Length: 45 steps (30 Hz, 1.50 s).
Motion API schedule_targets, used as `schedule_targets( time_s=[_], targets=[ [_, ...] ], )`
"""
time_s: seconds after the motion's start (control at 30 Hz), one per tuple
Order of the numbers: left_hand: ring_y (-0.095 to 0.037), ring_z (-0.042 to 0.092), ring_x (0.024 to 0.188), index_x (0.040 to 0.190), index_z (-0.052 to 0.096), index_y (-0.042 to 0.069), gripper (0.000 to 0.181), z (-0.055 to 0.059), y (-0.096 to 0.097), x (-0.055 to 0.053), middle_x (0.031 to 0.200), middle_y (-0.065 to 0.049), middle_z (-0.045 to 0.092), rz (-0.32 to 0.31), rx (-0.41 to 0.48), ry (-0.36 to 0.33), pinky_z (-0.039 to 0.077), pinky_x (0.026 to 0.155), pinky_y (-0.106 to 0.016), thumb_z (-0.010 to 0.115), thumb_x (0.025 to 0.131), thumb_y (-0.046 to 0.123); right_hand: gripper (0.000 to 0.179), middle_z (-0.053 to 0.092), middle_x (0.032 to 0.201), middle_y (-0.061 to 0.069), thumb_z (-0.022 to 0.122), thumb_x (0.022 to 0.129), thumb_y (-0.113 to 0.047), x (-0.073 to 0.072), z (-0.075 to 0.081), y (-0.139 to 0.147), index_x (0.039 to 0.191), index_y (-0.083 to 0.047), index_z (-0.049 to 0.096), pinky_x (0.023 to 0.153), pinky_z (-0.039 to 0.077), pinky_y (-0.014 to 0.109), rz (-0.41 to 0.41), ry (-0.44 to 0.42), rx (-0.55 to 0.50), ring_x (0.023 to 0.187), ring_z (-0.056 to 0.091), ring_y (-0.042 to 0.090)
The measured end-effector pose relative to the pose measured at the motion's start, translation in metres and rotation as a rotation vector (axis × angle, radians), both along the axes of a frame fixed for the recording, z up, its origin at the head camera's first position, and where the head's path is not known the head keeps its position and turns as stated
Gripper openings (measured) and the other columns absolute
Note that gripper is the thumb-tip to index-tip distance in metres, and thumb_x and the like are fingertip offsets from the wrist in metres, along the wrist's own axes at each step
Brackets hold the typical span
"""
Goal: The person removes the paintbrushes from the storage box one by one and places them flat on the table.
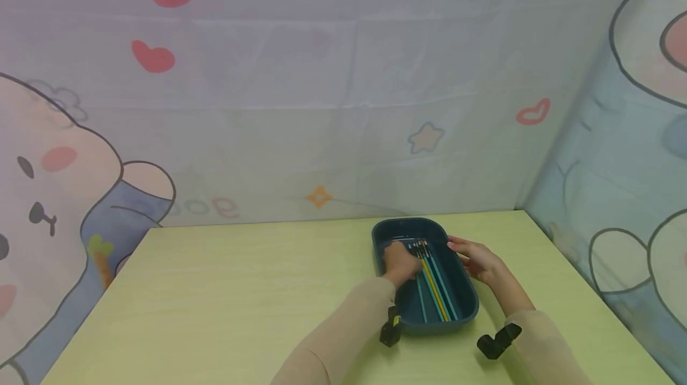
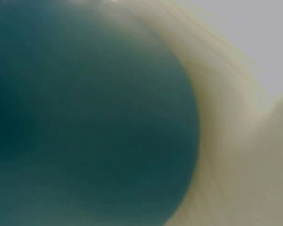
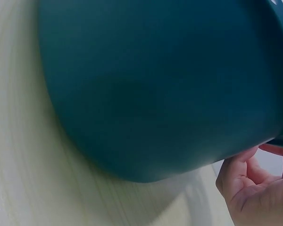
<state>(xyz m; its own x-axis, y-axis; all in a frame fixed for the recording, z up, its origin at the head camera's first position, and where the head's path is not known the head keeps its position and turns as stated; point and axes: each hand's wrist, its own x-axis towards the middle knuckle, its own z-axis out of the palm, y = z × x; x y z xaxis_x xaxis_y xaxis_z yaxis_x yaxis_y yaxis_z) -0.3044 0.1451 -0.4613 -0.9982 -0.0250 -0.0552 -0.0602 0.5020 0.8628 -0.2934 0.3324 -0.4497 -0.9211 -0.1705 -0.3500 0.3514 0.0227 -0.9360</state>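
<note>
A dark teal tray with rounded corners stands on the table. Several paintbrushes lie lengthwise inside it, teal and yellow handled, bristle ends toward the far side. My left hand reaches over the near left wall into the tray, its fingers bent beside the brush heads; I cannot tell whether it holds a brush. On the right, my right hand holds the tray's side by the rim. The right wrist view shows its curled fingers against the tray wall. Only blurred teal wall and pale surface fill the left wrist view.
The pale yellow-green table extends left of the tray, with a strip along its right side. A printed cloth backdrop hangs behind the table and along its right. Black wrist cameras sit on both sleeves, close to the tray's near end.
</note>
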Motion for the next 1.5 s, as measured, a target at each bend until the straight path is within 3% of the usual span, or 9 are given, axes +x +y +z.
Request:
schedule_targets(
  time_s=[0.3, 0.53, 0.77, 0.87, 0.97, 1.07, 1.17, 1.3, 1.5],
  targets=[
    [-0.019, 0.063, 0.041, 0.084, 0.066, -0.008, 0.021, 0.004, -0.002, 0.004, 0.059, -0.014, 0.065, -0.009, 0.003, 0.011, 0.050, 0.037, -0.021, 0.073, 0.065, -0.003, 0.067, 0.062, 0.094, -0.016, 0.051, 0.100, -0.025, 0.001, 0.000, -0.001, 0.153, -0.002, 0.016, 0.074, 0.056, 0.017, -0.011, -0.007, -0.001, 0.091, 0.058, 0.004],
    [-0.020, 0.065, 0.044, 0.067, 0.063, -0.001, 0.008, 0.007, -0.005, 0.007, 0.054, -0.011, 0.064, -0.014, 0.047, 0.001, 0.052, 0.039, -0.022, 0.071, 0.067, -0.004, 0.067, 0.062, 0.095, -0.016, 0.051, 0.099, -0.026, 0.000, -0.001, -0.002, 0.153, -0.003, 0.017, 0.075, 0.057, 0.019, -0.013, -0.003, 0.002, 0.092, 0.058, 0.004],
    [-0.016, 0.063, 0.040, 0.048, 0.042, 0.016, 0.040, 0.008, -0.005, 0.004, 0.043, 0.000, 0.053, -0.014, 0.068, 0.007, 0.049, 0.037, -0.021, 0.071, 0.069, -0.001, 0.066, 0.062, 0.095, -0.017, 0.050, 0.100, -0.026, -0.001, 0.000, -0.005, 0.153, -0.003, 0.017, 0.076, 0.058, 0.021, -0.015, 0.004, 0.003, 0.092, 0.058, 0.004],
    [-0.019, 0.064, 0.042, 0.043, 0.034, 0.018, 0.048, 0.010, -0.006, 0.003, 0.037, 0.003, 0.045, -0.028, 0.071, 0.002, 0.048, 0.036, -0.020, 0.069, 0.070, -0.001, 0.067, 0.062, 0.095, -0.017, 0.050, 0.100, -0.025, 0.000, 0.001, -0.005, 0.153, -0.003, 0.017, 0.077, 0.058, 0.021, -0.023, 0.003, -0.005, 0.092, 0.059, 0.004],
    [-0.022, 0.067, 0.047, 0.040, 0.036, 0.017, 0.049, 0.013, -0.006, 0.004, 0.037, -0.001, 0.049, -0.043, 0.076, -0.006, 0.048, 0.037, -0.020, 0.069, 0.072, -0.001, 0.068, 0.061, 0.094, -0.018, 0.052, 0.099, -0.025, 0.001, 0.000, -0.005, 0.153, -0.003, 0.017, 0.078, 0.058, 0.021, -0.033, -0.001, -0.010, 0.092, 0.059, 0.003],
    [-0.022, 0.069, 0.050, 0.046, 0.057, 0.008, 0.029, 0.017, -0.007, 0.007, 0.048, -0.008, 0.063, -0.038, 0.091, -0.009, 0.053, 0.042, -0.022, 0.069, 0.071, 0.000, 0.068, 0.061, 0.095, -0.018, 0.052, 0.099, -0.026, 0.002, 0.000, -0.005, 0.153, -0.003, 0.017, 0.079, 0.058, 0.022, -0.037, -0.001, -0.008, 0.092, 0.059, 0.003],
    [-0.023, 0.070, 0.053, 0.075, 0.072, -0.001, 0.005, 0.018, -0.006, 0.007, 0.064, -0.013, 0.070, -0.016, 0.163, -0.047, 0.057, 0.047, -0.025, 0.070, 0.071, 0.000, 0.068, 0.061, 0.095, -0.018, 0.053, 0.099, -0.026, 0.002, -0.001, -0.005, 0.153, -0.003, 0.018, 0.080, 0.058, 0.022, -0.037, 0.000, -0.004, 0.093, 0.059, 0.004],
    [-0.023, 0.070, 0.055, 0.097, 0.071, -0.003, 0.026, 0.019, -0.006, 0.006, 0.069, -0.011, 0.070, -0.002, 0.254, -0.103, 0.058, 0.047, -0.025, 0.073, 0.072, 0.001, 0.067, 0.061, 0.097, -0.018, 0.052, 0.099, -0.027, 0.002, 0.000, -0.005, 0.153, -0.004, 0.019, 0.080, 0.057, 0.023, -0.039, 0.000, 0.008, 0.096, 0.057, 0.005],
    [-0.018, 0.068, 0.052, 0.098, 0.073, -0.003, 0.027, 0.024, -0.007, 0.006, 0.072, -0.011, 0.072, -0.001, 0.306, -0.106, 0.057, 0.047, -0.024, 0.072, 0.072, 0.001, 0.068, 0.063, 0.095, -0.019, 0.054, 0.098, -0.028, 0.002, 0.000, -0.004, 0.152, -0.005, 0.021, 0.080, 0.057, 0.022, -0.050, -0.005, 0.015, 0.093, 0.059, 0.004]
  ],
)
